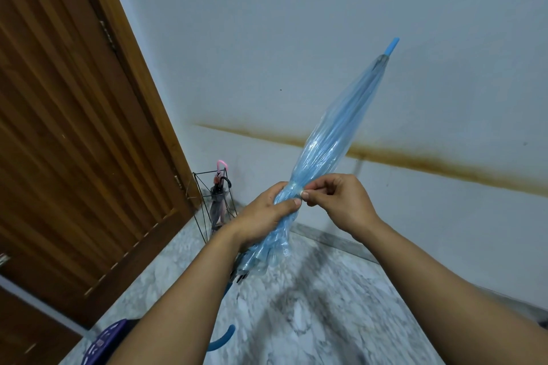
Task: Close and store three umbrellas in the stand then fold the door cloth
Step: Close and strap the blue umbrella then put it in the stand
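Note:
A closed clear-blue umbrella points up and to the right, its blue tip near the wall. My left hand wraps around the gathered canopy at mid-length. Right beside it, my right hand pinches the umbrella's thin strap between thumb and fingers. The blue curved handle shows low down behind my left forearm. By the door in the corner stands a black wire umbrella stand; it holds a pink-handled umbrella and a dark one with a black handle.
A brown wooden door fills the left side. The pale wall carries a rusty stain line. The floor is grey marble. A purple patterned object lies at the bottom left near my left arm.

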